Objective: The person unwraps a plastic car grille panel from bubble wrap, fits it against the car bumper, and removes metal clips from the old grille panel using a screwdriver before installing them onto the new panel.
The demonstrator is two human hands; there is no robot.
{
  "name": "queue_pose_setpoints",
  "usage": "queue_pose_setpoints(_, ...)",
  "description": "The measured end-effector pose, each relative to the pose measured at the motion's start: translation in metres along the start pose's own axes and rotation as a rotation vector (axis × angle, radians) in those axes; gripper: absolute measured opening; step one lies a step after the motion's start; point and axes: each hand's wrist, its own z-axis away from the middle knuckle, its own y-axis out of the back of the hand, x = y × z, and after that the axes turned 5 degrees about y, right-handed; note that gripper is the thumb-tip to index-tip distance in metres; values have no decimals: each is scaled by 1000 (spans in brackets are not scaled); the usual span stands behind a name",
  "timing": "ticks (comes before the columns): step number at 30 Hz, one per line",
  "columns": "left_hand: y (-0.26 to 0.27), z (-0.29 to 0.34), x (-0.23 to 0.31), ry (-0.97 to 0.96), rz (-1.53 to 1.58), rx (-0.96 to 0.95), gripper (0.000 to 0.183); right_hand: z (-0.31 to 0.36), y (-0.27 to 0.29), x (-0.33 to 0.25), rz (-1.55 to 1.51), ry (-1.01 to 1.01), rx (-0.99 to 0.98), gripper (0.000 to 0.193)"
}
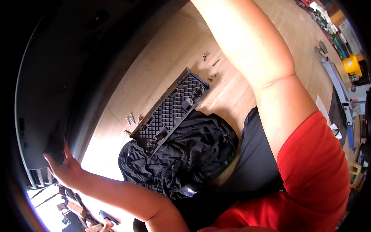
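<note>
My left hand (pixel 65 170) reaches up at the lower left, by the lower end of a large dark panel (pixel 34 116). Two of its digits stretch apart against the dark surface; the others are hard to make out. My right arm (pixel 247 50) runs up past the top edge, so the right hand is out of sight. Between the arms, a black plastic grille-like part (pixel 168 112) with a latticed back lies tilted. Its near end rests on a crumpled black cloth (pixel 174 162).
Several screws (pixel 132 118) lie left of the latticed part, and more small fasteners (pixel 212 76) lie beyond it on the light tiled floor (pixel 154 58). At the right are a metal jack-like tool (pixel 336 77) and a yellow object (pixel 351 65). Boxes (pixel 76 207) stand at lower left.
</note>
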Motion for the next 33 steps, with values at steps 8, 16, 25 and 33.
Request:
queue_pose_setpoints(8, 10, -11, -39, -148, -196, 32, 66, 2, 2, 3, 11, -94, -143, 26)
queue_pose_setpoints(16, -23, 11, -12, 167, 357, 49, 69, -3, -1, 23, 23, -60, -111, 32)
queue_pose_setpoints(25, -22, 14, -13, 195, 386, 121, 76, 4, -5, 16, -44, -45, -105, 38)
queue_pose_setpoints(33, -25, 21, -9, 186, 422, 106, 82, -6, 3, 18, 28, -70, -38, 44)
